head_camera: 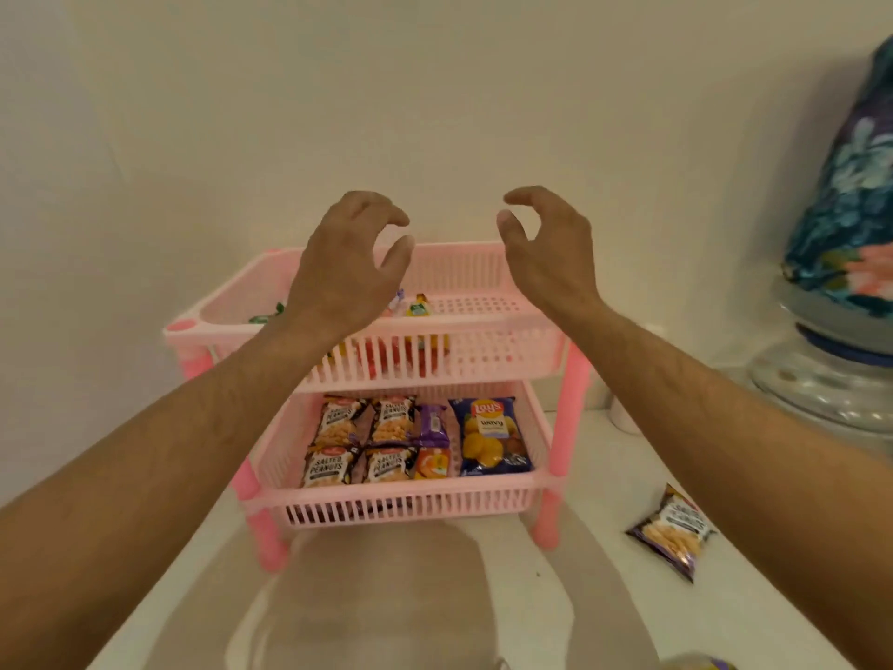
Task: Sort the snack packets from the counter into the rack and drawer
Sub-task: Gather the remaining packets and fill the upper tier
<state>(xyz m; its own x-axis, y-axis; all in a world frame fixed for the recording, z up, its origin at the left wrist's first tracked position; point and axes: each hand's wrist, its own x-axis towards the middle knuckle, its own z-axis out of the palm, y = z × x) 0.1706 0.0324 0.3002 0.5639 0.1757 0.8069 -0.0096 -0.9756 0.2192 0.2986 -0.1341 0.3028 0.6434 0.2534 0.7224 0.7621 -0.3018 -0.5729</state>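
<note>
Left hand (345, 263) and right hand (548, 251) hover over pink rack (483, 365), fingers loosely curled, grasping nothing. Looks between picks tbh; next move probably grab stray peanut packet (672, 529) on counter (754, 616). Lower tier: four salted peanuts packets (360, 440), one Lay's bag (490, 435).

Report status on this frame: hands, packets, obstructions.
Left hand and right hand empty, fingers loosely curled above pink rack. Lower tier stocked; one peanut packet on the counter, right of rack. Nothing blocking it.
</note>
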